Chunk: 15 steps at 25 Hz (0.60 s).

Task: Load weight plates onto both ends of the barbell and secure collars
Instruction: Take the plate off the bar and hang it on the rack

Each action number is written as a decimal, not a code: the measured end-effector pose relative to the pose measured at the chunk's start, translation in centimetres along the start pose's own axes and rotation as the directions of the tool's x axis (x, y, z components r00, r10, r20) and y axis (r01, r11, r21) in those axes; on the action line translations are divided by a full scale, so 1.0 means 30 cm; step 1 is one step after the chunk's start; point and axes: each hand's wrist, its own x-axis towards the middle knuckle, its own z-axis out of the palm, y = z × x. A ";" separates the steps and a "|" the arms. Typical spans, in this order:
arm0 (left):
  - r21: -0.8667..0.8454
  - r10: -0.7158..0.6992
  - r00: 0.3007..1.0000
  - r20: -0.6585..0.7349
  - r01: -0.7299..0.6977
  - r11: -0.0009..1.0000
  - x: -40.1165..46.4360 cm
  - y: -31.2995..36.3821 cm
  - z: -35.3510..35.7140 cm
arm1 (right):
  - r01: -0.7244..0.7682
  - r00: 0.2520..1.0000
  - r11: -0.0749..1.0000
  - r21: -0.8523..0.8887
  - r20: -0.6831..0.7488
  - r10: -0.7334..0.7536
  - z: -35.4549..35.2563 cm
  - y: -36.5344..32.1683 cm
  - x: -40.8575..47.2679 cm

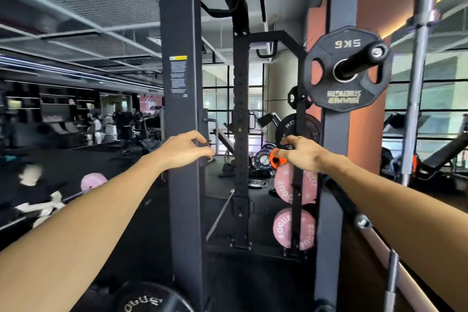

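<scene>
Both my arms reach forward at waist height. My right hand (305, 153) pinches an orange barbell collar (274, 159) in front of the plate storage post. My left hand (184, 149) hovers beside the dark rack upright (181, 99), fingers loosely curled with nothing in them. A black 5 kg plate (326, 94) hangs on a black peg (362, 61) above my right hand. Two pink Rogue plates (282, 185) (283, 228) hang on the storage post below it. At the bottom edge the top of a black Rogue plate (149, 299) shows. No loaded barbell end is clearly visible.
A silver barbell (419, 83) stands upright at the right. A second rack upright (240, 114) stands farther back, with more plates (263, 158) on the floor behind. At the far left a person (38, 197) lies by a pink-plated bar. Windows line the back.
</scene>
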 end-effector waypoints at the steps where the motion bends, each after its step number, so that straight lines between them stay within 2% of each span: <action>1: -0.006 -0.003 1.000 0.007 0.003 1.000 -0.014 -0.077 -0.046 | -0.004 1.000 1.000 0.006 0.000 0.004 0.048 -0.069 -0.002; 8: -0.014 0.093 0.995 0.025 -0.092 0.996 -0.075 -0.591 -0.350 | -0.050 0.996 0.994 0.095 -0.067 0.056 0.366 -0.566 -0.028; 11: -0.043 0.112 0.992 0.054 -0.110 0.993 -0.075 -0.734 -0.468 | -0.076 0.995 0.991 0.106 -0.063 0.083 0.447 -0.757 -0.032; 15: -0.055 0.138 0.989 0.055 -0.135 0.989 -0.035 -0.839 -0.536 | -0.093 0.991 0.990 0.109 -0.086 0.103 0.496 -0.876 -0.014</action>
